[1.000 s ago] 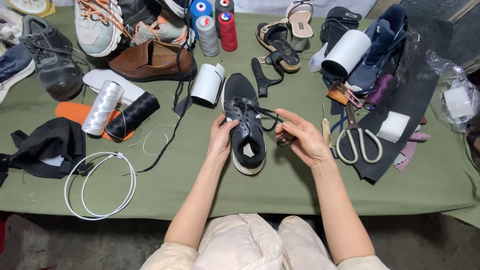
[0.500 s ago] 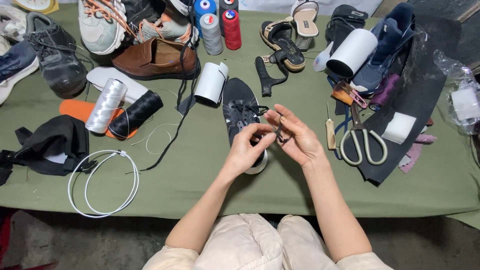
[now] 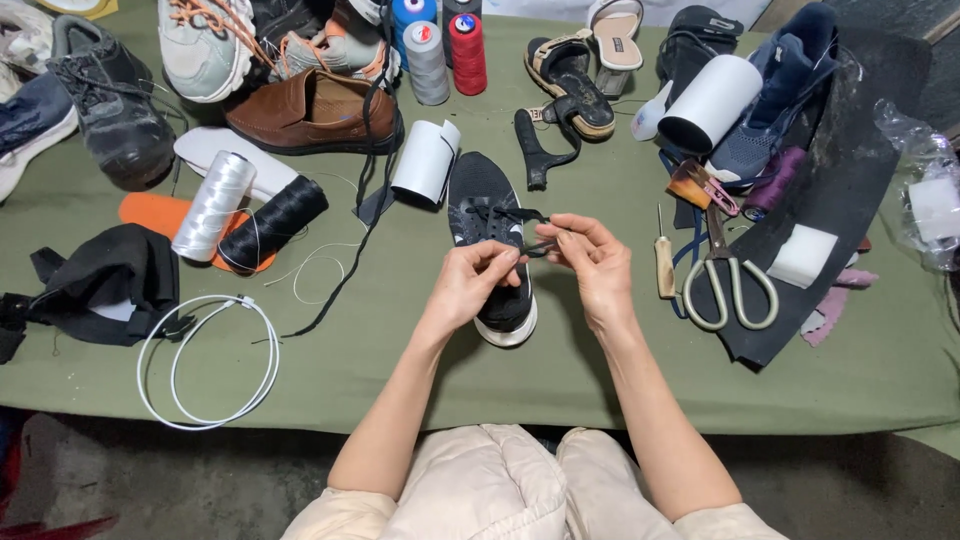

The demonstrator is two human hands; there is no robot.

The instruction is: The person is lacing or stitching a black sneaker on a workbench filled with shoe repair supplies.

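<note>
A black sneaker with a white sole [image 3: 490, 215] lies toe-away on the green table [image 3: 400, 350], in the middle. Its black laces [image 3: 535, 245] are pulled up off the shoe. My left hand [image 3: 478, 282] pinches one lace end above the shoe's heel part. My right hand [image 3: 592, 258] pinches the other lace end just to the right. The two hands nearly touch, fingertips together over the laces.
Scissors [image 3: 725, 280] and an awl [image 3: 664, 262] lie right of my hands on black sheet material [image 3: 830, 200]. White [image 3: 212, 205] and black [image 3: 272, 222] thread spools, a white cord coil [image 3: 205, 360] and a black strap [image 3: 100, 280] lie left. Several shoes, thread cones [image 3: 466, 50] and white rolls [image 3: 424, 160] crowd the back.
My left hand left the sneaker's side and rose to meet my right hand over the laces. Both hands now pinch the laces close together.
</note>
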